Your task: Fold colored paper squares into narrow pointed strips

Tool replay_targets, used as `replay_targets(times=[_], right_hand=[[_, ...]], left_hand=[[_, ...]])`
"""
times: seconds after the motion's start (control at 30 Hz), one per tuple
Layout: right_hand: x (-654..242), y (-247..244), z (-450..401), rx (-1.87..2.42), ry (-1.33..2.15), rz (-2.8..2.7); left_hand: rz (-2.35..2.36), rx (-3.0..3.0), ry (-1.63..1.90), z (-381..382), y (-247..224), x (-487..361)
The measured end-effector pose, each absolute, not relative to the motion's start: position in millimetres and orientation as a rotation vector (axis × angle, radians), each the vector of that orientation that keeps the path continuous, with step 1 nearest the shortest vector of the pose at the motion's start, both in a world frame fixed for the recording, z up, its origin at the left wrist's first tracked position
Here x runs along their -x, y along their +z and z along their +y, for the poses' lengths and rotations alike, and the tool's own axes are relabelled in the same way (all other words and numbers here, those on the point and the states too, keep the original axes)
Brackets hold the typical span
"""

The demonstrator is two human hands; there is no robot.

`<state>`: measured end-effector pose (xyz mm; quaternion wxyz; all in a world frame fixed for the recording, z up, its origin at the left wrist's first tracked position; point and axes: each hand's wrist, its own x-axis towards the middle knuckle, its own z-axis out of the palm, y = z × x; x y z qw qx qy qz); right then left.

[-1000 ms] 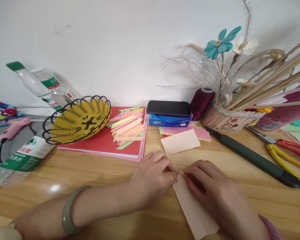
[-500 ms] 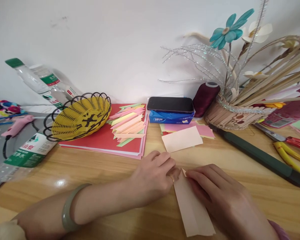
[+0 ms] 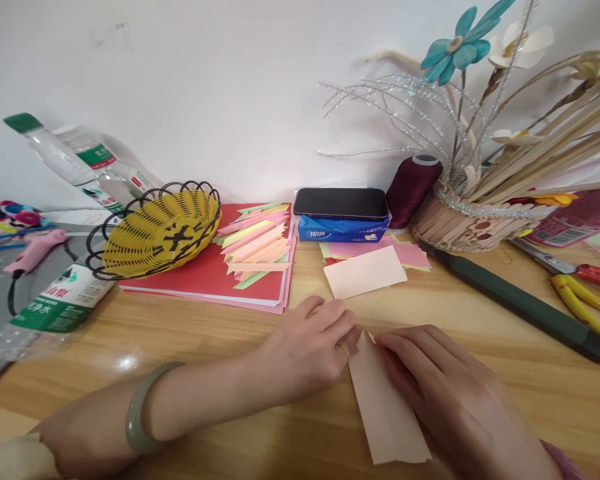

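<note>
A pale peach paper strip (image 3: 387, 413) with a lengthwise crease lies on the wooden table, its far end narrowed towards a point. My left hand (image 3: 315, 343), with a ring and a bangle on its wrist, is closed on the strip's far left corner. My right hand (image 3: 443, 373) has its fingers pressed together on the far right edge of the same strip. Beyond my hands lies another peach sheet (image 3: 365, 272), partly over pink and yellow papers (image 3: 410, 256). Folded colored strips (image 3: 257, 243) are piled on a red paper stack (image 3: 180, 283).
A yellow basket (image 3: 163, 233), plastic bottles (image 3: 67, 297) and a pink glue gun (image 3: 37, 252) are at the left. A phone (image 3: 340, 203) rests on a blue packet (image 3: 343, 229), beside dark red thread (image 3: 414, 190). A flower basket (image 3: 473, 223), a dark green tool (image 3: 520, 303) and scissors (image 3: 580, 273) are at the right.
My view has tilted slightly, so the objects at the back sit a little higher. Both hands keep their hold on the strip, with the far tip now looking slightly more pointed.
</note>
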<state>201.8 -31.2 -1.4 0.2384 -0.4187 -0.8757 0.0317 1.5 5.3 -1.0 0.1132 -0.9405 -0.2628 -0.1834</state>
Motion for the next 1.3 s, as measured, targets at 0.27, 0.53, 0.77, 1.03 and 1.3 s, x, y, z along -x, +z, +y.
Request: replay_targets(times=[0.27, 0.53, 0.77, 1.03, 1.3], right_hand=[[-198.0, 10.7, -32.2, 1.074, 0.033, -2.465], [-200.1, 6.0, -32.8, 1.042, 0.054, -2.468], [-201.3, -2.4, -34.3, 1.043, 0.074, -2.482], [-201.5, 4.0, -32.6, 1.018, 0.052, -2.518], [-202.7, 4.4, -30.5, 0.974, 0.046, -2.520]], left_hand=[[-0.661, 2.782, -0.537, 4.8, -5.8, -2.4], [-0.737, 2.800, -0.513, 7.0, -4.5, -2.5], [-0.754, 2.785, -0.492, 6.5, -2.3, -1.7], [-0.781, 2.800, -0.626, 4.6, -5.0, -3.5], [-0.831, 2.896, -0.685, 3.4, -6.9, -5.4]])
